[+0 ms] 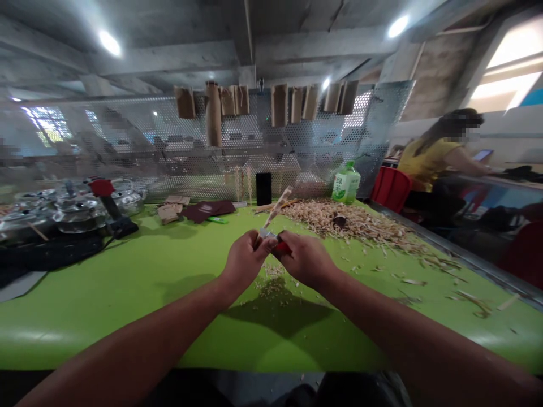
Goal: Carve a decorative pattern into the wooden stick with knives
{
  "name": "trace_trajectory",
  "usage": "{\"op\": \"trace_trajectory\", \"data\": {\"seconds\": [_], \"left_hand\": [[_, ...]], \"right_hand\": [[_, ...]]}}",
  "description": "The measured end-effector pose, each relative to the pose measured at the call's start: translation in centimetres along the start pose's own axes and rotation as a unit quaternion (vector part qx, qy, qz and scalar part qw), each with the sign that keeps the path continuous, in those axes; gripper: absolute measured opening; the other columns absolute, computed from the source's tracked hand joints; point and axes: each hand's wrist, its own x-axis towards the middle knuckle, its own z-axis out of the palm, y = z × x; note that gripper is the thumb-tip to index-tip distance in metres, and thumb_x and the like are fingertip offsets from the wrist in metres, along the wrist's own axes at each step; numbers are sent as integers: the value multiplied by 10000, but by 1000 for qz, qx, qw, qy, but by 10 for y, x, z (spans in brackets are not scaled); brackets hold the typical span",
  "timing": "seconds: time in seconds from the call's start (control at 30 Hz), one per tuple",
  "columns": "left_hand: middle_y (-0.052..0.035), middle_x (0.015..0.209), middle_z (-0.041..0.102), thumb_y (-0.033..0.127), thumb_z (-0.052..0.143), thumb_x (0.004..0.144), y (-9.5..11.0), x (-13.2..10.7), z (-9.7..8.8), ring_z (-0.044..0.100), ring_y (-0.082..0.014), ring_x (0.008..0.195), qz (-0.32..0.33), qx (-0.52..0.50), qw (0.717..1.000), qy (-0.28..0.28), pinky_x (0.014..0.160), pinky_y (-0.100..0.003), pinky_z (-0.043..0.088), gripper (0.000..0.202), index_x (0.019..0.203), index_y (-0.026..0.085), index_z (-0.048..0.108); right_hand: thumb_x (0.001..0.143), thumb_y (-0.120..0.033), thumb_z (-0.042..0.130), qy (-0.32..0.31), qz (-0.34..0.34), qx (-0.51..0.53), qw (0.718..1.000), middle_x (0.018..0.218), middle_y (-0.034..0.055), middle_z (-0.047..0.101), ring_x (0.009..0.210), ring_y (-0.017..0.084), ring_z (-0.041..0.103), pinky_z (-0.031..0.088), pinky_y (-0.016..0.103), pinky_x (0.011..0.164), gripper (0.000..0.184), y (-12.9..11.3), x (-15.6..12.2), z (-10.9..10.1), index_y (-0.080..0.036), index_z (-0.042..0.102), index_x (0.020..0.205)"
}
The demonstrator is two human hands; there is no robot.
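My left hand [246,257] is closed around the lower end of a pale wooden stick [279,204], which tilts up and to the right. In my right hand [304,257] is a carving knife [283,246] with a red handle, and its metal part lies against the stick close to my left thumb. My fingers cover most of the knife, so the blade's edge cannot be made out. Under both hands, small wood chips [274,277] lie scattered on the green tabletop [195,328].
A large heap of wood shavings [356,223] spreads at the right, beside a green-labelled bottle [347,183]. A black phone [263,189] stands upright behind my hands. Brown sandpaper [208,211] and shiny metal pots [78,212] are leftward. A person in yellow [428,155] sits at right.
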Motion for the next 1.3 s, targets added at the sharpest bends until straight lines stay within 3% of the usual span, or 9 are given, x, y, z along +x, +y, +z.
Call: {"op": "trace_trajectory", "data": {"seconds": [0.27, 0.43, 0.6, 0.93, 1.1, 1.3], "left_hand": [[11, 682, 581, 553, 519, 824, 5, -1, -3, 481, -129, 603, 13, 36, 999, -18, 562, -242, 345, 386, 793, 171, 560], [22, 627, 544, 579, 528, 804, 8, -3, -6, 428, -117, 538, -20, 72, 997, -13, 499, -237, 286, 414, 775, 169, 574], [35, 594, 488, 591, 532, 796, 4, -2, -4, 383, -103, 519, -15, 34, 999, -8, 488, -234, 268, 433, 739, 163, 555], [-6, 813, 639, 529, 460, 875, 9, -3, -8, 548, -151, 680, 52, 72, 996, -8, 593, -250, 361, 374, 1010, 199, 572], [-2, 723, 568, 531, 440, 883, 5, -3, -7, 502, -152, 634, 54, 104, 993, -10, 556, -247, 326, 352, 848, 188, 509], [18, 679, 498, 516, 463, 882, 4, -2, -7, 442, -127, 601, 70, 47, 996, -33, 519, -232, 303, 330, 802, 198, 425]], "right_hand": [[881, -395, 465, -3, 1, 7, 1000, 638, 11, 593, 505, 113, 415, 136, 276, 511, 224, 0, -1, 1, -198, 519, 789], [870, -390, 474, 2, 0, -25, 1000, 659, 24, 616, 505, 124, 418, 135, 277, 507, 210, -1, -1, 0, -199, 534, 808], [861, -368, 488, -5, 4, -12, 1000, 664, 20, 617, 515, 124, 432, 154, 270, 506, 181, -1, 0, -1, -201, 534, 808], [885, -388, 473, -12, 21, 25, 999, 640, 11, 587, 514, 111, 411, 161, 268, 505, 211, -2, 0, 2, -199, 516, 802], [884, -395, 476, -24, 21, 34, 999, 651, 13, 587, 519, 111, 410, 174, 257, 500, 218, -4, 0, 0, -196, 524, 810], [880, -401, 480, -37, 24, 39, 998, 662, 13, 584, 528, 110, 415, 185, 252, 509, 221, -3, 0, -1, -194, 530, 821]]}}
